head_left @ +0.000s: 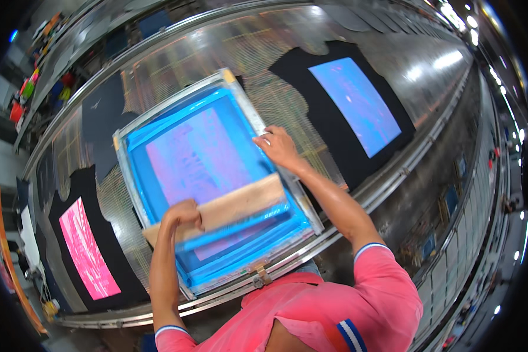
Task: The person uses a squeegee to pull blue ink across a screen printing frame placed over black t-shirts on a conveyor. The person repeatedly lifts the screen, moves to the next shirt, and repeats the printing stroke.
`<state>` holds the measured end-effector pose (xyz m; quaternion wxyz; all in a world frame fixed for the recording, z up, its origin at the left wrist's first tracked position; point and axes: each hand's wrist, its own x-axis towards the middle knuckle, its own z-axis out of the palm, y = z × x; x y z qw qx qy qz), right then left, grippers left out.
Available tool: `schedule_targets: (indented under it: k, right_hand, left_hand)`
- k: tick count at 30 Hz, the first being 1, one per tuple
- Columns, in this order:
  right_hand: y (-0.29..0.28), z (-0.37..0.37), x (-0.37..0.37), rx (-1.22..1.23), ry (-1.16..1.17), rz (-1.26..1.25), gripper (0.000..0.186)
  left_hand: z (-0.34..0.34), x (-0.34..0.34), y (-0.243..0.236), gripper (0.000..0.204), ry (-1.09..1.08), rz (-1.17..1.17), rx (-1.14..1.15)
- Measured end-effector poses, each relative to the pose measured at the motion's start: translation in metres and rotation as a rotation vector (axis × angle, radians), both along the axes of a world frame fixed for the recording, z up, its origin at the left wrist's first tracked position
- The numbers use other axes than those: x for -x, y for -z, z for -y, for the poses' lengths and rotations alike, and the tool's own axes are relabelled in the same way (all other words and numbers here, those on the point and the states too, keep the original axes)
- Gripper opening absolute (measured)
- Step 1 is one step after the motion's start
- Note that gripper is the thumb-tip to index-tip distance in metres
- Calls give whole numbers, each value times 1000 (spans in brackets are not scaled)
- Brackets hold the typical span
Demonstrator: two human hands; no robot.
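In front of me lies a screen-printing frame (245, 105) with pale metal sides, its inner border covered in blue. The mesh (196, 152) shows a pink-violet rectangle streaked with blue. My left hand (185, 215) is closed on a wide wooden squeegee (240, 202), which lies across the near part of the mesh with blue along its lower edge. On the frame's right side rail, my right hand (278, 146) grips the edge with bent fingers. Whatever lies beneath the frame is hidden.
A black garment panel (302, 73) with a blue-violet rectangle lies to the right. Another black panel (132, 281) with a pink-and-white rectangle is at left. A metal rail (381, 190) edges the long table; a small clamp (259, 277) sits at the frame's near side.
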<state>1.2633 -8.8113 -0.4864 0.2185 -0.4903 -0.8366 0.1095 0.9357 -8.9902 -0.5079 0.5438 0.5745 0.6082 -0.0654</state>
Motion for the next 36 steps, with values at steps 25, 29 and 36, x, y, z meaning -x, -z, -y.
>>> schedule_targets:
  k: [25,29,36]
  right_hand:
    - [-6,-197,211,22,-500,534,22]
    - [-5,-181,202,63,-443,602,18]
    - [-2,-112,154,0,-521,516,12]
  left_hand:
    - [-165,198,4,28,-309,-616,-834]
    - [-156,190,13,33,-290,-619,-849]
    - [-81,145,14,36,-315,-614,-811]
